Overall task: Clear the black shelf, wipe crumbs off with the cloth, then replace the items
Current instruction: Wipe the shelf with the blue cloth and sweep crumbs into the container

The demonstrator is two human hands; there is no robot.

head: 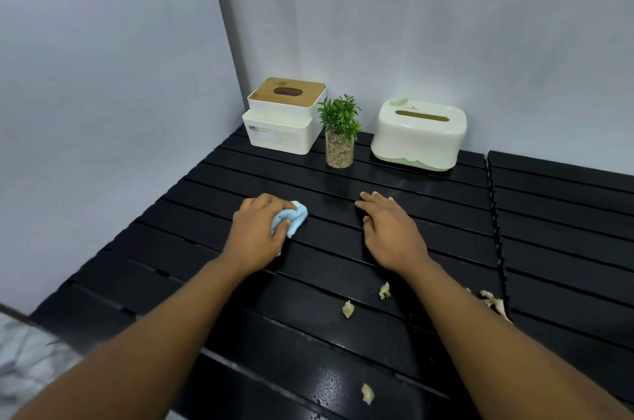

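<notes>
The person's left grip (255,230), a bare hand, is closed round a light blue cloth (296,215). The fingers curl over the bunched cloth and press it onto the black shelf (446,213). Most of the cloth is hidden beneath the palm. One fold sticks out on the thumb side, toward the right grip (391,230), and a thin edge shows under the heel of the hand.

The right grip holds nothing. It lies open and palm down on the slats, fingers straight and pointing toward the back wall (411,24), well apart from the cloth.

Pale crumbs (348,309) lie on the slats nearer the person than both hands. Two are between the forearms, one is close to the front edge, and a small heap (494,303) sits beside the right forearm at the seam with a second black panel (566,213).

Three items stand upright in a row at the back of the shelf. On the left is a white tissue box with a wooden lid (283,117). Just beside it is a small green plant in a glass jar of pebbles (339,134). A white and green tissue box (422,134) stands apart on the right.
</notes>
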